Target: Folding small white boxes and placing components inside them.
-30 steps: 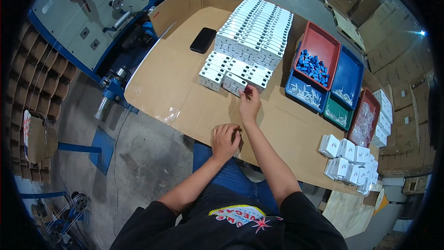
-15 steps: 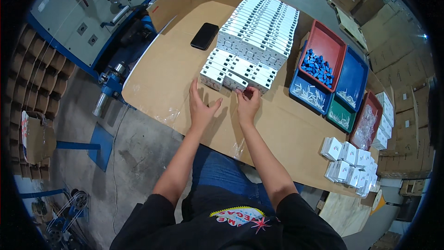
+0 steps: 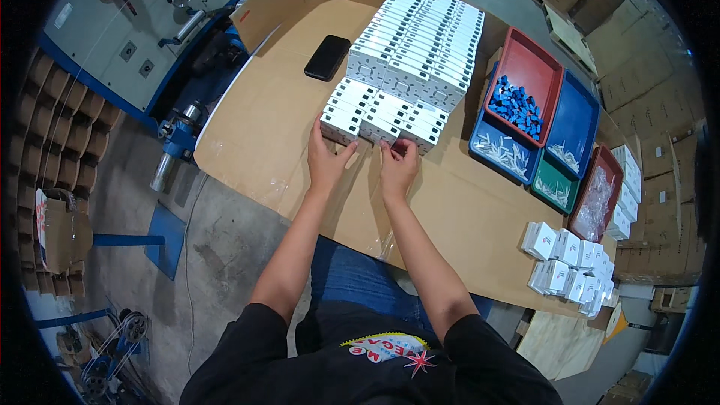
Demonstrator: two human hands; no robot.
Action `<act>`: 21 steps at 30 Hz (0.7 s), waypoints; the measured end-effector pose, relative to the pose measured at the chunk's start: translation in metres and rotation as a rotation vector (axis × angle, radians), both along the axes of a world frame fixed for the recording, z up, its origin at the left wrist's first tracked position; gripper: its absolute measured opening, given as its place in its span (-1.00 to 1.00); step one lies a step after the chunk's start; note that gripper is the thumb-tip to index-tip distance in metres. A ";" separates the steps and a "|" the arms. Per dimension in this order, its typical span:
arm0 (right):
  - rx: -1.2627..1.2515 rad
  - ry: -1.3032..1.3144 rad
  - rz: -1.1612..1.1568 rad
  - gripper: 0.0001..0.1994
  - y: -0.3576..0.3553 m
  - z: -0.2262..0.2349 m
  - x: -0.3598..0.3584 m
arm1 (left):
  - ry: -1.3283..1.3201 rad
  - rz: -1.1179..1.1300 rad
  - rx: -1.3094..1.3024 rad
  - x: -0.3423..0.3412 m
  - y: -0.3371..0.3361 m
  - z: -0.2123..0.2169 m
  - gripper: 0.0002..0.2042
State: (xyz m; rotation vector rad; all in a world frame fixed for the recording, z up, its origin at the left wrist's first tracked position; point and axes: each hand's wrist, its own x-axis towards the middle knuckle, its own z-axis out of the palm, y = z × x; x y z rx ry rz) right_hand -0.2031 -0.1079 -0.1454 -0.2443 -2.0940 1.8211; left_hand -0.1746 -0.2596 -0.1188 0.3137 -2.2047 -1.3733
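Note:
Small flat white boxes (image 3: 346, 111) with dark square marks stand on edge in short rows at the near side of a larger, taller block of the same boxes (image 3: 420, 34). My left hand (image 3: 327, 168) closes around the near end of the left row, fingers at its outer corner and thumb along its near face. At the near end of the middle row (image 3: 377, 130), my right hand (image 3: 397, 172) presses with bent fingers and thumb; its fingertips lie partly hidden against the boxes, near the right row.
A black phone (image 3: 327, 58) lies left of the block on the cardboard-covered table (image 3: 255, 127). To the right are a red tray (image 3: 534, 60) of blue pieces, blue trays (image 3: 581, 116), a green tray (image 3: 564, 181) with white pieces, and more white boxes (image 3: 571, 262).
My left hand has moved forward from beside the left row and closed on its near end. The right hand stays at the middle row, and the middle row's near end sits slightly farther in.

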 end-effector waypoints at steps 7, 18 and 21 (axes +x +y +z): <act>-0.016 -0.004 -0.011 -0.68 -0.006 0.011 0.002 | -0.015 0.014 0.004 0.001 -0.004 0.002 -0.03; -0.014 0.033 -0.012 -0.67 -0.004 0.006 0.005 | -0.025 -0.004 0.001 0.008 -0.006 0.002 0.18; 0.034 -0.026 -0.019 -0.69 0.002 0.010 0.015 | -0.022 0.037 -0.085 0.017 -0.007 0.003 0.19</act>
